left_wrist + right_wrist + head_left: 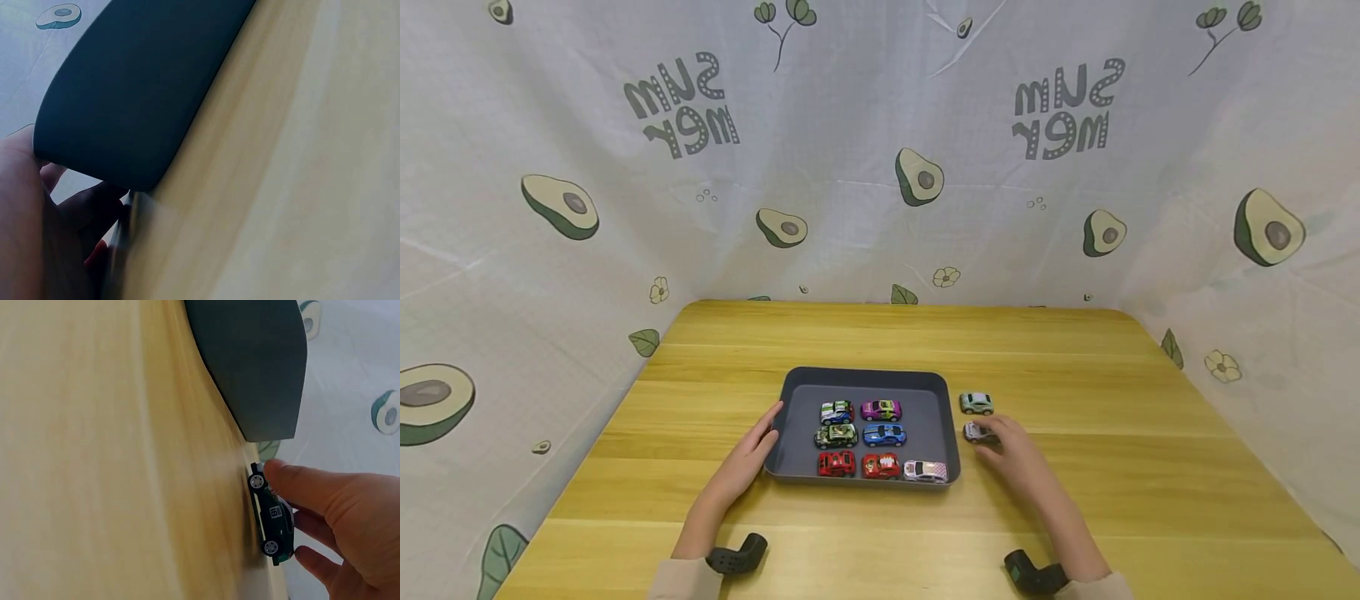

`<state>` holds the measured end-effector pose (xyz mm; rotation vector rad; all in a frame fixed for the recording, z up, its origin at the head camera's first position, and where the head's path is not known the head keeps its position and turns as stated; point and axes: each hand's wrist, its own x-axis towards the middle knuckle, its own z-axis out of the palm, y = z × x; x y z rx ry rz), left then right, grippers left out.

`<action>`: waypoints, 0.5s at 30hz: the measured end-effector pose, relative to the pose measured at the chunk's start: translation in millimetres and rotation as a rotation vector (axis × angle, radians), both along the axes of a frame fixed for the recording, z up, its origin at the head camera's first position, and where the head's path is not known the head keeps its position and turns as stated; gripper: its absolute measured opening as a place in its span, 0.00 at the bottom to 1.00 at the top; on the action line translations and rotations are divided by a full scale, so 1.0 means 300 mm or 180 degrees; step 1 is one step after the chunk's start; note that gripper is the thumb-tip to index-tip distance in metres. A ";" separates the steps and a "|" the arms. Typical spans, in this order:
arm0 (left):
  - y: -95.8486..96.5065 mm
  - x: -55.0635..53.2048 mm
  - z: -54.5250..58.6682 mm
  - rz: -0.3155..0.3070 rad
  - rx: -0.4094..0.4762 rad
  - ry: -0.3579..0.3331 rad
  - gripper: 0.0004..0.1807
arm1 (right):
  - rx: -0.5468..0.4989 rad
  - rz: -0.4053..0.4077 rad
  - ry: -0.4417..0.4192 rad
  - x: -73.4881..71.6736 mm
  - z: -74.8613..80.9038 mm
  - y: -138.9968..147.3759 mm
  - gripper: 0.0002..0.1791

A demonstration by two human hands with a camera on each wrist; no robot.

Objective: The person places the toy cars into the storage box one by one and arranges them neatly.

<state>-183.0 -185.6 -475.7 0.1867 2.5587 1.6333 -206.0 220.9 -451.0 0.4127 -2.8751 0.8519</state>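
My left hand (747, 460) rests against the left wall of a dark grey tray (865, 377), thumb at the rim and fingers along the outside in the left wrist view. To the right of the tray, my right hand (1017, 454) pinches a small toy car (973, 432) between thumb and fingers at its two ends. That car (273, 515) shows a dark side and silver wheels in the right wrist view, close over the wooden table. Just behind it stands a pale green toy car (976, 403).
Inside the tray sit several toy cars: a white-and-green one (837, 412), a purple one (881, 410), a camouflage one (836, 436), a blue one (884, 434), two red ones and a white-pink one (925, 472). An avocado-print curtain (850, 167) hangs behind the wooden table (1075, 367).
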 end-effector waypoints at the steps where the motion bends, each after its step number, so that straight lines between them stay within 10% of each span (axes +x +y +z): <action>1: 0.000 0.000 0.000 0.0001 -0.0002 -0.0007 0.27 | 0.0002 0.0007 0.0006 -0.001 -0.001 0.002 0.24; 15: 0.000 -0.001 0.004 0.0003 -0.0014 -0.0019 0.28 | 0.0056 -0.0004 0.0061 -0.034 -0.032 0.027 0.21</action>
